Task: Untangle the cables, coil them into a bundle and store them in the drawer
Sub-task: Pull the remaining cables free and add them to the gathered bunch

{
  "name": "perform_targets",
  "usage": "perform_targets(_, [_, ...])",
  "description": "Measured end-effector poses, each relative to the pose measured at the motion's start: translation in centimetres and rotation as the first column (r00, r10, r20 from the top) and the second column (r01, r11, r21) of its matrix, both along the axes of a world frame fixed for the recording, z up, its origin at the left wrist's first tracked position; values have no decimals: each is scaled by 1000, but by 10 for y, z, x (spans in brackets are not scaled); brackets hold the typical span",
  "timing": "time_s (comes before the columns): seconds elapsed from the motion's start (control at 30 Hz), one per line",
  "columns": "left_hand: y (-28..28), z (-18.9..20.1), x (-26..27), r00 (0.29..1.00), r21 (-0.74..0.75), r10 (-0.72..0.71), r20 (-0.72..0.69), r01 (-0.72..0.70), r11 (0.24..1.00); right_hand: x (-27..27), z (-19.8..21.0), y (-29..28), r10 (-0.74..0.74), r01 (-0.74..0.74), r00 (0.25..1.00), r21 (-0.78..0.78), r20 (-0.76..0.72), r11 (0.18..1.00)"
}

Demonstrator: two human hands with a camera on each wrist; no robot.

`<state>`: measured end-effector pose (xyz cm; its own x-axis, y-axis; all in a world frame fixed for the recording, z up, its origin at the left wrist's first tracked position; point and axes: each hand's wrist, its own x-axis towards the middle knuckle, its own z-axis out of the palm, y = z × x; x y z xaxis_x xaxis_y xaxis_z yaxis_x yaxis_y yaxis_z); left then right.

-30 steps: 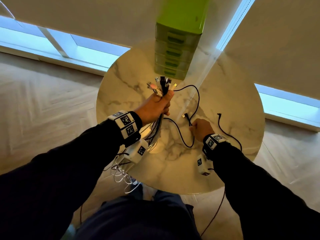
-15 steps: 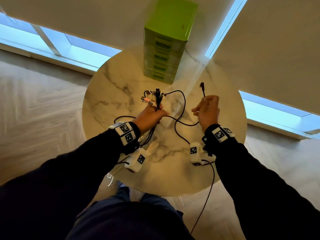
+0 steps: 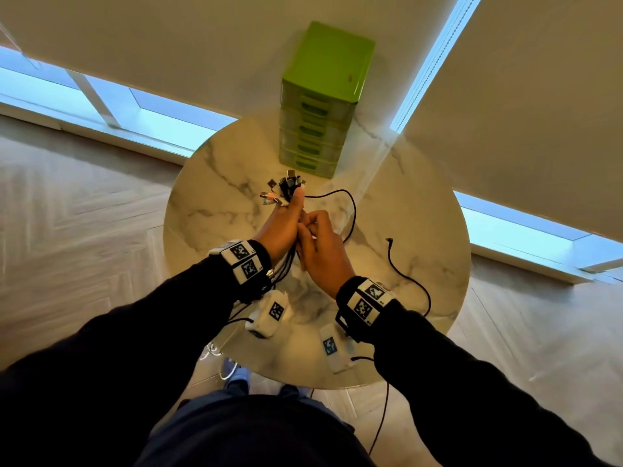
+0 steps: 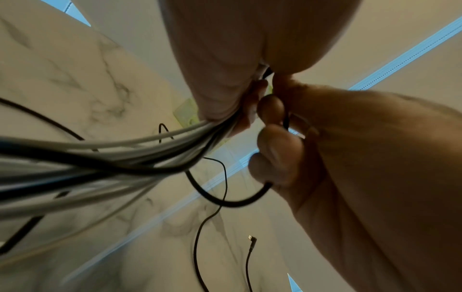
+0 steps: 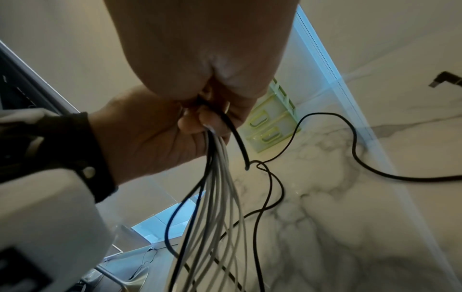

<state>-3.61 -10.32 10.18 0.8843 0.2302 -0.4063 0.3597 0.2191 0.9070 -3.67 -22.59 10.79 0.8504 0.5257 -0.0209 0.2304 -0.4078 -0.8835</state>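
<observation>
Several cables, white and black, gathered in one sheaf; location: above the middle of the round marble bench, plug ends fanned out past the top of the left hand, tails hanging over the near edge toward the floor. Left hand: fingers wrapped round the sheaf just below the plugs. Right hand: pressed against the left, fingers curled round one black cable at the same gathering point; that cable loops free below the hand.

Handling, by judgement: light, limp, smooth-jacketed; strands will likely slide past each other and spring out of a loose coil; plugs are the only stiff parts and may snag. Best hold: close under the plugs, as now, with the other hand drawing along the strands to lay loops.

Further item: a loose black cable lying on the bench to the right, its angled plug apart from both hands, not yet in the sheaf.

Far item: green drawer unit at the back of the bench, all drawers seen closed
</observation>
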Motion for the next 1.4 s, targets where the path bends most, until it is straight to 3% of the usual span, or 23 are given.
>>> perform_targets(0.17, [24, 13, 7, 983, -60, 156, 96, -151, 987, -2, -6, -21, 192, -193, 981, -84, -22, 978])
perform_targets(0.27, [50, 35, 10, 929, -209, 350, 122, -320, 924, -2, -21, -44, 327, -341, 940, -267, -97, 901])
perform_targets(0.33, [68, 51, 9, 902, -297, 410, 135, -358, 885, 4, -35, -60, 321, -363, 932, -401, -171, 841])
perform_targets(0.4, [77, 61, 5, 910, -271, 381, 166, -329, 905, 16, -40, -68, 246, -295, 956, -490, -163, 820])
perform_targets(0.5, [70, 62, -4, 953, -113, 208, 222, -187, 976, 44, -27, -56, 134, -118, 991, -515, -6, 849])
perform_targets(0.63, [44, 44, -11, 978, 71, -5, 208, -10, 997, 63, 13, -6, -28, 60, 993, -293, 113, 954])
perform_targets(0.77, [33, 31, -13, 992, 139, 23, 122, -40, 990, 35, 43, 39, 84, -54, 984, -184, 158, 981])
perform_targets(0.9, [43, 36, -9, 987, -101, 152, 41, -148, 984, 15, 33, 47, 168, -133, 970, -193, 175, 972])
perform_targets(1.0, [50, 46, -5, 948, -295, 315, 32, -292, 910, 7, 25, 41, 241, -211, 961, -208, 131, 955])
perform_targets(1.13, [70, 57, 2, 876, -409, 475, 89, -403, 819, 4, 6, 15, 349, -363, 931, -168, -107, 916])
perform_targets(1.2, [86, 60, 2, 859, -457, 500, 112, -402, 793, 8, -5, -3, 359, -412, 902, -226, -239, 883])
perform_targets(1.27, [98, 63, 1, 867, -441, 477, 141, -376, 815, 19, -10, -19, 336, -439, 886, -346, -320, 829])
perform_targets(1.4, [90, 68, -3, 931, -235, 276, 239, -220, 947, 60, -12, -25, 291, -392, 920, -636, -263, 665])
